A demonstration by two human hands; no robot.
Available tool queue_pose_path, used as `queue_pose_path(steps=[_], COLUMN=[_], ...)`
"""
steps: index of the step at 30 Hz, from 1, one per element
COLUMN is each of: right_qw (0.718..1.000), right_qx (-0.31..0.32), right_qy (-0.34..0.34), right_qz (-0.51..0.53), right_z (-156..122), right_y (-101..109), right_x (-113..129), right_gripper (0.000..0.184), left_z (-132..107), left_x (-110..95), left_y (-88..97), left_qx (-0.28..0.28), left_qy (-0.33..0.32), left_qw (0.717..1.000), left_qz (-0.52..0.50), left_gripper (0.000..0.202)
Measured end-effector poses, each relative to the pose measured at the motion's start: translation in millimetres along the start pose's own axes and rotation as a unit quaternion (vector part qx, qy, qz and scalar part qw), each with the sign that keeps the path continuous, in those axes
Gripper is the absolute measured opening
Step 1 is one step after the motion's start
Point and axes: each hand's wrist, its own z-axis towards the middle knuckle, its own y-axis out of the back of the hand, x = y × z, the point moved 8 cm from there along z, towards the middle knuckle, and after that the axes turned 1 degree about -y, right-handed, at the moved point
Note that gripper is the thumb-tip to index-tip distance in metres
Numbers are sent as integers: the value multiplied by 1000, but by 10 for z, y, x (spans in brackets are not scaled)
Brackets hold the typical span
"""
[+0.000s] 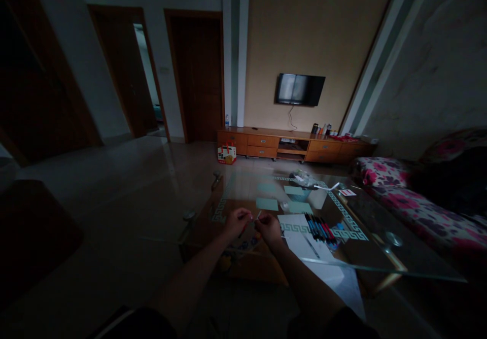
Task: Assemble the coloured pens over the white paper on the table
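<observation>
Both hands are raised close together over the near side of the glass table [243,187]. My left hand [238,222] is closed in a pinch around a slim, dark red pen-like piece [242,232], which shows below the fingers. A thin whitish stick [259,214] juts up from the pinched fingertips of my right hand [269,227]. The fingertips of the two hands are a small gap apart. To the right of my right hand, a row of several pens [320,228], black with blue and red parts, lies on white paper [294,237]. The room is dim, so fine details are blurred.
Small colourful items [254,239] show below my hands. A crumpled plastic bag [302,177] and a card [347,193] lie farther back. A flowered sofa [403,197] flanks the right side. Beyond stand a TV cabinet [262,143] and a gift box [227,154].
</observation>
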Motion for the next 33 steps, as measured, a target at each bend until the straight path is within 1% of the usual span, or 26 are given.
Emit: queue_pose_path(steps=[5,9,12,14,18,21,25,30,33], right_qw=[1000,999,996,996,998,997,997,996,996], right_qx=[6,25,53,57,30,44,43,53,59], right_qy=[2,45,68,64,40,32,22,15,17], right_qz=[7,-2,-2,1,32,52,60,71,68], right_z=[19,21,14,15,13,-9,-30,-11,3], right_y=[-18,-32,-72,-86,-67,-93,-65,-37,-38], right_x=[-43,49,93,73,3,0,26,39,33], right_gripper=[26,25,24,24,29,29,29,30,30], left_z=[1,-12,-19,-14,12,25,36,52,53], left_x=[-32,-85,-96,-76,-6,-1,-13,45,42], left_y=[-5,-5,-10,-17,-37,-63,-76,-66,-75], left_qx=[0,-9,-11,-11,-8,5,14,18,24], left_qy=[-10,-6,3,5,9,1,-14,-1,0], left_qw=[1000,1000,1000,1000,999,1000,1000,1000,1000], left_qz=[-6,-6,-21,-29,-36,-30,-23,-19,-14], left_gripper=[14,17,21,21,21,21,21,21,19])
